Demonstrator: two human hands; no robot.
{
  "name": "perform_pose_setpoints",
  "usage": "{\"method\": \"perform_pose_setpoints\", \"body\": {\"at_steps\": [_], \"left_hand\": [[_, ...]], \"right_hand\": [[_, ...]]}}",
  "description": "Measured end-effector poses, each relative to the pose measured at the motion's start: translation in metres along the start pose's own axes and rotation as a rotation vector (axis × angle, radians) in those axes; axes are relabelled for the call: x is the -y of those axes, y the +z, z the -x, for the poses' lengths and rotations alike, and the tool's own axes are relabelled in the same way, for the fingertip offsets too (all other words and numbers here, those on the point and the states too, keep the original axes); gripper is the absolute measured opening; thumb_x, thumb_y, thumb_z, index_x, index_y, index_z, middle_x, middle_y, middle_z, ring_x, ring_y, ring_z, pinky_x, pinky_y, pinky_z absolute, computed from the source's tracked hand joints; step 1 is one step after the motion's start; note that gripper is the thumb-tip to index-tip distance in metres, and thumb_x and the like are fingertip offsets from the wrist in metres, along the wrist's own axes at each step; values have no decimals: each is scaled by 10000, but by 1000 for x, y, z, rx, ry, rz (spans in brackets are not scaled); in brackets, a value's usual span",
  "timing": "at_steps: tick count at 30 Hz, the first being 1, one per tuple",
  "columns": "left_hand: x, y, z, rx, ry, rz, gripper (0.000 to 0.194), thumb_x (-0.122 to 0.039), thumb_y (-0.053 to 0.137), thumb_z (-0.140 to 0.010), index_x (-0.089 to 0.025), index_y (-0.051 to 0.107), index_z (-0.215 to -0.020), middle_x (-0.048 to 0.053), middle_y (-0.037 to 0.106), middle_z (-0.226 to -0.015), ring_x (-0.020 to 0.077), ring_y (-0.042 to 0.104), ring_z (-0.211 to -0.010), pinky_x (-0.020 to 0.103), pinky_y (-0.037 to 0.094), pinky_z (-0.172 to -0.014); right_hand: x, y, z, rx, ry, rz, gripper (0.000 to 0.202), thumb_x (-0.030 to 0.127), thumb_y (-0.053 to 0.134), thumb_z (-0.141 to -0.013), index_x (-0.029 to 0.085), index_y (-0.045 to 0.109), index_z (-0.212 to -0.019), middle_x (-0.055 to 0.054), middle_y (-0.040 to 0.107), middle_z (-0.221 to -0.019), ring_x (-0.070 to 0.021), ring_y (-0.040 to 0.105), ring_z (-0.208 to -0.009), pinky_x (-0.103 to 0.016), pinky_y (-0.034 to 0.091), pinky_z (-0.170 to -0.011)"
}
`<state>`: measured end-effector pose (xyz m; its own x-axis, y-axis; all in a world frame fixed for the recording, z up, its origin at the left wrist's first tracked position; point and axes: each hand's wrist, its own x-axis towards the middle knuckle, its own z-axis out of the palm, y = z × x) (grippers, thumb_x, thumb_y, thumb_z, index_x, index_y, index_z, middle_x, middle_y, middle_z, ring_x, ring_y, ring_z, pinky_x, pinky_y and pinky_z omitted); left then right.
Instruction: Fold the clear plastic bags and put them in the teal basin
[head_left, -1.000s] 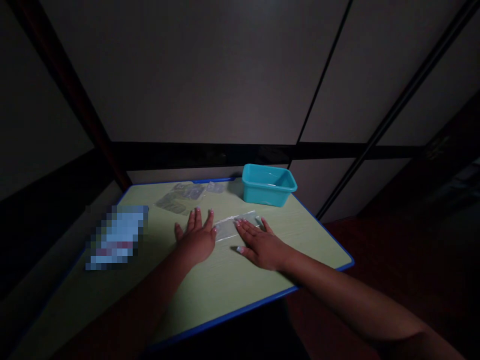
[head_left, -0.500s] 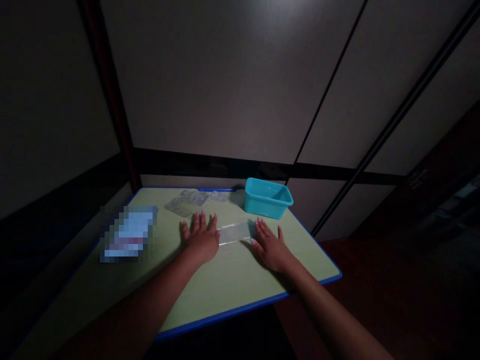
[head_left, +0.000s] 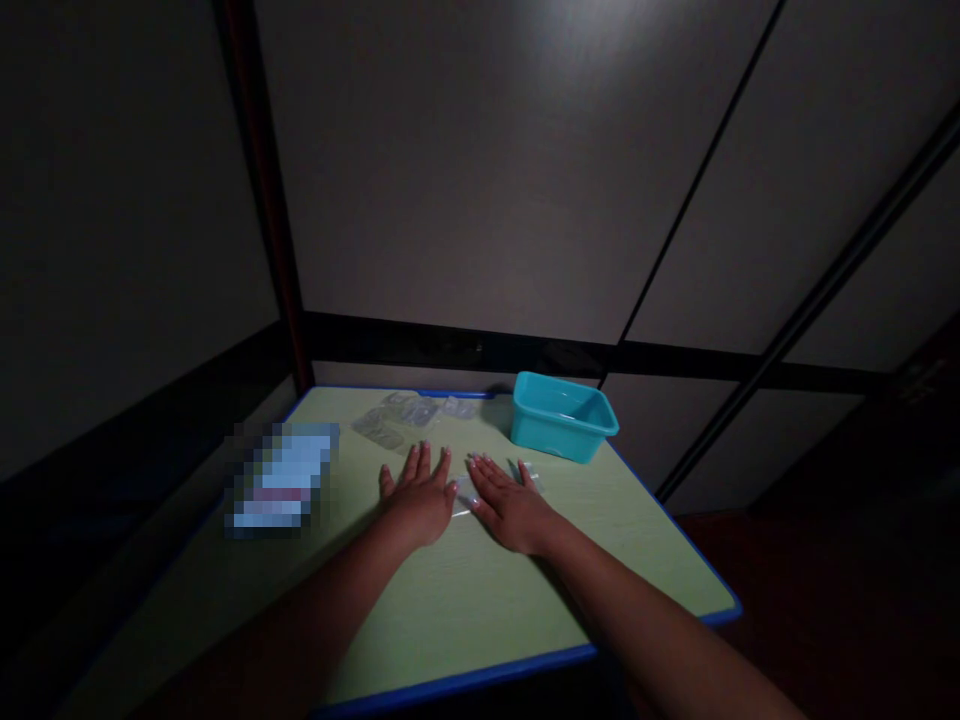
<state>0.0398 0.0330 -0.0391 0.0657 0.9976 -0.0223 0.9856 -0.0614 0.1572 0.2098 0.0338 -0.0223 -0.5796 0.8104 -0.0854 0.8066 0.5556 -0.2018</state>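
A clear plastic bag [head_left: 463, 492] lies flat on the pale green table [head_left: 465, 620], partly hidden under my hands. My left hand [head_left: 420, 503] rests palm down at its left end, fingers spread. On the bag's middle and right part lies my right hand [head_left: 512, 505], palm down with its thumb and little finger apart from the others. The two hands are close together, with a short strip of the bag showing between them. Several more clear plastic bags [head_left: 412, 410] lie beyond my left hand near the table's back edge.
A turquoise plastic basket [head_left: 559, 440] stands at the back right of the table. At the left edge lies a blurred-out light blue object [head_left: 285, 480]. Cabinet panels [head_left: 465, 180] rise behind the table.
My right hand has slid left along the bag towards my left hand, covering more of its middle. The bag's right end now shows past my fingers. The view has shifted slightly.
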Motion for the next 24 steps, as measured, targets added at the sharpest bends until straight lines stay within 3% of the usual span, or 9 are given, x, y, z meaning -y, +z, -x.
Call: {"method": "perform_pose_setpoints", "body": {"at_steps": [7,14,18,21,24], "left_hand": [[-1,0,0,3,-51,2,553,-437,248,-919,-297,169,-1448,119,69,-1522,339,55,-1386,653,124,-1009],[5,7,-5,-26,-37,6,557,-475,254,-912,-330,168,-1442,118,93,-1524,347,59,-1383,646,110,-1015],[0,1,0,-123,-25,-16,581,-476,268,-914,-255,206,-1448,164,137,-1511,334,79,-1386,634,101,-1026],[-15,-6,13,-209,125,-5,596,-454,260,-927,-187,181,-1454,158,127,-1514,263,66,-1399,573,102,-1067],[-34,-7,29,-145,379,62,610,-494,178,-936,-172,163,-1454,95,95,-1526,216,40,-1404,534,115,-1094]], "right_hand": [[-9,-8,7,95,132,-37,664,613,144,-892,299,15,-1463,13,-54,-1527,-296,-118,-1379,-621,-15,-1046],[-21,-10,10,130,205,-48,689,646,159,-873,316,8,-1460,8,-84,-1523,-312,-97,-1378,-633,8,-1037],[-21,-11,11,155,237,-26,695,635,180,-876,310,-19,-1457,8,-108,-1520,-301,-101,-1380,-623,17,-1042],[-20,-10,10,164,251,11,673,601,174,-890,303,-31,-1456,5,-113,-1521,-298,-99,-1380,-617,29,-1046],[-20,-7,8,189,276,69,660,508,244,-905,283,-39,-1458,-8,-129,-1517,-306,-103,-1378,-622,53,-1043]]}}
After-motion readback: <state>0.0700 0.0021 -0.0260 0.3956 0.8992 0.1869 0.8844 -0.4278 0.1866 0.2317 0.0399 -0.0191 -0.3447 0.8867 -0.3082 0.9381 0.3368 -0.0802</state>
